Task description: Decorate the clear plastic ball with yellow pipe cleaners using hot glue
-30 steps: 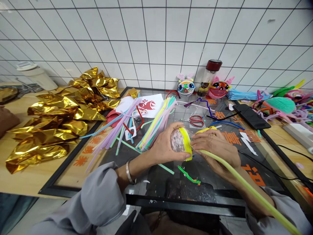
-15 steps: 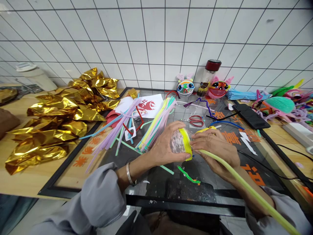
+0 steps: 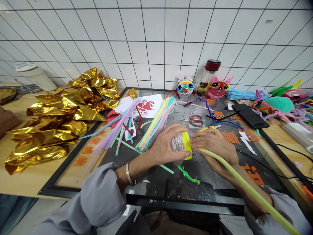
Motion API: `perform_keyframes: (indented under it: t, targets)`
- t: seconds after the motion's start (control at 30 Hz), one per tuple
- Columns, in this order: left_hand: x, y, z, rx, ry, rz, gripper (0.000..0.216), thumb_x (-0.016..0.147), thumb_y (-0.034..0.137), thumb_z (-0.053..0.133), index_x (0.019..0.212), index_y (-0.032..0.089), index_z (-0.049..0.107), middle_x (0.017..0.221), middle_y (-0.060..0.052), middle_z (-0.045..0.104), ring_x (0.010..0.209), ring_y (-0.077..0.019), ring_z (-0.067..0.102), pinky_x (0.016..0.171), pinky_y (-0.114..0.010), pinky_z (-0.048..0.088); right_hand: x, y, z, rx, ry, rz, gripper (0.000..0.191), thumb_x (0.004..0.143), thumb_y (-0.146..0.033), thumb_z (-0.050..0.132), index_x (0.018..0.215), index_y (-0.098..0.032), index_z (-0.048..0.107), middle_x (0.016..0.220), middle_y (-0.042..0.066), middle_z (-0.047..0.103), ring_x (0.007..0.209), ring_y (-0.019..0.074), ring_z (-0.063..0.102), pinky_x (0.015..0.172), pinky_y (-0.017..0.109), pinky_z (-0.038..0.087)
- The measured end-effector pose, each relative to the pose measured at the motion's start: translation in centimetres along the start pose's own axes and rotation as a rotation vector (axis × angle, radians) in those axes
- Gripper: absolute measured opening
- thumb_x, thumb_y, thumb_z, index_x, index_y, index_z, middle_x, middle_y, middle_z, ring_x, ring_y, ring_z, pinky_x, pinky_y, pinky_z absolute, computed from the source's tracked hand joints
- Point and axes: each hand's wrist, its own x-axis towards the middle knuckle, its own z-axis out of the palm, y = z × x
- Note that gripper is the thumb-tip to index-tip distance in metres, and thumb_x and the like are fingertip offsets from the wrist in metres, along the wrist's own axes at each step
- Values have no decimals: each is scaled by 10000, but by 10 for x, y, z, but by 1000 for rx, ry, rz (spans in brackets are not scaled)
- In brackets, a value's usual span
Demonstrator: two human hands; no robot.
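Head view shows us a round whitish piece (image 3: 177, 143), placed nearer to us than the red-handled scissors (image 3: 196, 120) and slightly left of them. A yellow band (image 3: 187, 143) already lies along its edge; the rest of the body that we see has no yellow, so we judge the work only partly done. Our left hand (image 3: 160, 143) is closed around the body, with the band facing our right hand (image 3: 215, 147). This right hand, also on our side of the scissors, pinches a long pale yellow strip (image 3: 234, 172); whether its end touches the band, we cannot tell.
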Motion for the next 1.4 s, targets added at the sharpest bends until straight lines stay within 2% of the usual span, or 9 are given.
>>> perform_keyframes:
  t: [0.2, 0.77, 1.27, 1.4]
  targets:
    - [0, 0, 0, 3, 4, 13, 569, 707, 310, 797, 1203, 184, 548, 1253, -152, 587, 1192, -278, 585, 1044, -474, 476, -1, -2, 0, 4, -17, 38, 193, 916, -150, 564, 1042, -274, 642, 931, 38, 759, 953, 227, 706, 842, 442, 505]
    - [0, 1, -1, -13, -20, 18, 501, 741, 279, 774, 1182, 189, 553, 1269, -148, 569, 1216, -263, 576, 1059, -454, 466, 1, -2, 2, 2, -3, 22, 172, 896, -89, 575, 1011, -189, 654, 924, 71, 751, 961, 212, 698, 851, 416, 485]
    - [3, -4, -6, -3, -77, 38, 586, 713, 454, 806, 1186, 210, 560, 1276, -147, 587, 1223, -284, 578, 1065, -492, 467, 3, -4, 1, 9, 16, 43, 141, 892, -116, 586, 978, -198, 662, 900, 51, 757, 944, 212, 709, 859, 397, 488]
    - [3, -5, -6, 6, -89, 63, 743, 627, 532, 839, 1218, 204, 532, 1291, -163, 572, 1245, -314, 558, 1080, -516, 451, 2, -4, 3, 13, 20, 54, 145, 895, -123, 585, 982, -210, 662, 901, 50, 756, 946, 217, 710, 855, 404, 490]
